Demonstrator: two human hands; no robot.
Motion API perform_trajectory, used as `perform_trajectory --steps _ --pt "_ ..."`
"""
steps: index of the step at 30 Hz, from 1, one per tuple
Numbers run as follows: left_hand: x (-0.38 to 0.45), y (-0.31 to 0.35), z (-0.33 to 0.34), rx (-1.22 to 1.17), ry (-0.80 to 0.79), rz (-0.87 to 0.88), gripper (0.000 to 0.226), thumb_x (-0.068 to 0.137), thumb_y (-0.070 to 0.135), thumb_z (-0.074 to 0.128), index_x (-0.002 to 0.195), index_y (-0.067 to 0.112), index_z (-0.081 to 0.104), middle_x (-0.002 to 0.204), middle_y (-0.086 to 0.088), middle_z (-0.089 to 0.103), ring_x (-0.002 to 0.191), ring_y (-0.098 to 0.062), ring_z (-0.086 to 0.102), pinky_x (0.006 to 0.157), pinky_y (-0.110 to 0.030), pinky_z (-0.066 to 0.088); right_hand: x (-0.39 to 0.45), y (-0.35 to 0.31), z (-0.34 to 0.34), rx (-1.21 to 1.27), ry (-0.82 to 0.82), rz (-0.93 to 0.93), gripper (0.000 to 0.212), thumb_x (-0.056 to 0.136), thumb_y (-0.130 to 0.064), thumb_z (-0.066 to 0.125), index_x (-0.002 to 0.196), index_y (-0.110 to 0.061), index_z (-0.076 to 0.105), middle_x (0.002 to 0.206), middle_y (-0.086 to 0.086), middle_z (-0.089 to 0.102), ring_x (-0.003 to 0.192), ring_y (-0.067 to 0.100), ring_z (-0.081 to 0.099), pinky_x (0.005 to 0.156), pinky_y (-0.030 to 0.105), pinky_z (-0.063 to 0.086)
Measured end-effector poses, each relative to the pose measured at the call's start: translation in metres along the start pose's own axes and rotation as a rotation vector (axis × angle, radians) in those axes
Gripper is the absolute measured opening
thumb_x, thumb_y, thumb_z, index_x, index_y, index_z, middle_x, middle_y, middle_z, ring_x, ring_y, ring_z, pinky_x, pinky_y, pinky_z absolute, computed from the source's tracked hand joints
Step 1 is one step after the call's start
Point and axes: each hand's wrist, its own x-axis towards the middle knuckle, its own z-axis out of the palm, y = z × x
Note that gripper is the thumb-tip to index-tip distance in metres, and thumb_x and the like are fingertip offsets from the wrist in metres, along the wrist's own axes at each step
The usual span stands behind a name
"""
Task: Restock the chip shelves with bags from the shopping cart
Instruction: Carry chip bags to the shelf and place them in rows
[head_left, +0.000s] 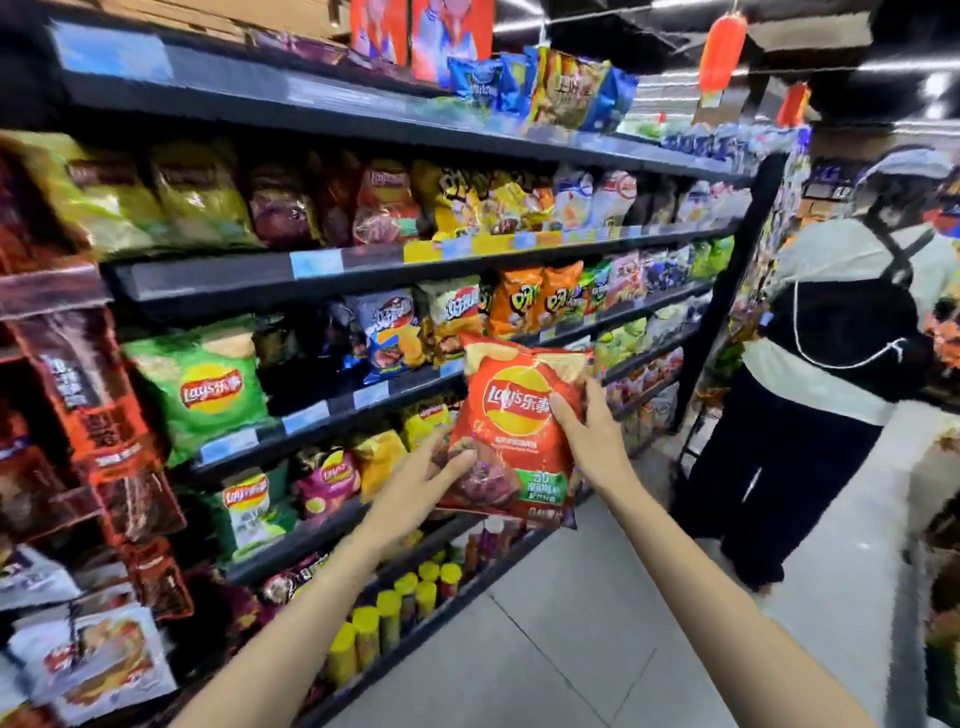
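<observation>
Now, red bag (511, 431) held upright in both hands before the shelves (322, 275), long axis near vertical, top edge leaning toward 1 o'clock, logo facing the camera. Left hand (428, 475) grips the lower left edge, fingers curled onto the front, thumb hidden behind. Right hand (587, 431) clasps the right edge, thumb across the front near the logo, fingers out of sight behind the bag. Green bag (200, 387) on a shelf at 9 o'clock from it. Small print on the red bag blurred. Person (831, 364) at 3 o'clock, cut off by the frame edge.
</observation>
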Motion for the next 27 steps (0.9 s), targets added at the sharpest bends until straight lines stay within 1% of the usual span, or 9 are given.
perform_trajectory --steps 2,5,7,10,13,16,18,22,27 --pt "0.015 0.007 -0.014 0.071 0.086 0.033 0.041 0.093 0.046 0.057 0.132 0.038 0.045 0.112 0.019 0.066 0.096 -0.003 0.068 0.072 -0.009 0.048 0.033 -0.010 0.010 0.044 -0.038 -0.034 0.060 0.099 -0.047 0.050 0.151 -0.025 0.027 0.136 -0.007 0.048 0.114 0.013 0.055 0.087 0.020 0.050" --pt "0.043 0.006 -0.048 0.140 0.277 0.041 0.051 0.087 0.066 0.057 0.131 0.042 0.050 0.104 0.011 0.072 0.088 -0.011 0.070 0.081 -0.029 0.056 0.090 -0.027 0.042 0.118 -0.166 -0.066 0.060 0.100 -0.049 0.048 0.152 -0.029 0.025 0.141 -0.002 0.049 0.115 0.017 0.058 0.092 0.033 0.053" --pt "0.058 0.014 -0.072 0.178 0.385 0.067 0.051 0.088 0.064 0.058 0.130 0.035 0.054 0.103 0.008 0.074 0.086 -0.015 0.071 0.080 -0.041 0.057 0.123 -0.045 0.064 0.192 -0.220 -0.123 0.053 0.102 -0.042 0.046 0.151 -0.030 0.028 0.137 -0.002 0.051 0.109 0.011 0.060 0.085 0.028 0.054" --pt "0.079 0.027 -0.107 0.201 0.515 0.120 0.031 0.094 0.045 0.059 0.120 0.029 0.061 0.100 0.012 0.073 0.085 -0.006 0.071 0.077 -0.032 0.058 0.159 -0.072 0.094 0.271 -0.306 -0.194 0.049 0.103 -0.037 0.046 0.149 -0.032 0.030 0.136 -0.003 0.053 0.111 0.012 0.061 0.089 0.032 0.054" --pt "0.104 0.038 -0.145 0.296 0.591 0.156 0.028 0.096 0.048 0.056 0.116 0.029 0.063 0.100 0.014 0.072 0.087 0.002 0.068 0.080 -0.021 0.052 0.190 -0.095 0.122 0.305 -0.383 -0.237 0.054 0.102 -0.038 0.048 0.151 -0.035 0.024 0.132 -0.008 0.053 0.112 0.010 0.061 0.090 0.033 0.055" --pt "0.139 0.044 -0.178 0.388 0.662 0.182 0.022 0.095 0.042 0.057 0.107 0.026 0.066 0.091 0.019 0.069 0.082 0.010 0.063 0.070 -0.008 0.041 0.227 -0.113 0.146 0.325 -0.400 -0.268 0.057 0.101 -0.041 0.051 0.150 -0.036 0.023 0.130 -0.011 0.052 0.109 0.010 0.062 0.085 0.033 0.056" --pt "0.164 0.049 -0.197 0.435 0.695 0.195 0.023 0.095 0.045 0.057 0.104 0.027 0.068 0.088 0.018 0.071 0.082 0.007 0.064 0.073 -0.016 0.044 0.252 -0.125 0.159 0.309 -0.381 -0.307 0.057 0.100 -0.041 0.052 0.149 -0.034 0.024 0.128 -0.011 0.052 0.108 0.010 0.062 0.084 0.031 0.054" --pt "0.214 0.053 -0.228 0.454 0.708 0.233 0.025 0.097 0.044 0.057 0.102 0.024 0.070 0.087 0.012 0.073 0.081 -0.005 0.067 0.077 -0.028 0.050 0.295 -0.137 0.173 0.334 -0.314 -0.373 0.059 0.099 -0.044 0.054 0.149 -0.036 0.024 0.132 -0.011 0.048 0.116 0.012 0.058 0.097 0.043 0.052" --pt "0.265 0.060 -0.245 0.462 0.711 0.267 0.035 0.097 0.049 0.053 0.110 0.022 0.070 0.092 0.009 0.074 0.083 -0.007 0.068 0.081 -0.034 0.054 0.327 -0.130 0.167 0.343 -0.321 -0.449 0.055 0.094 -0.046 0.059 0.142 -0.041 0.034 0.134 -0.009 0.051 0.114 0.012 0.059 0.087 0.035 0.057"
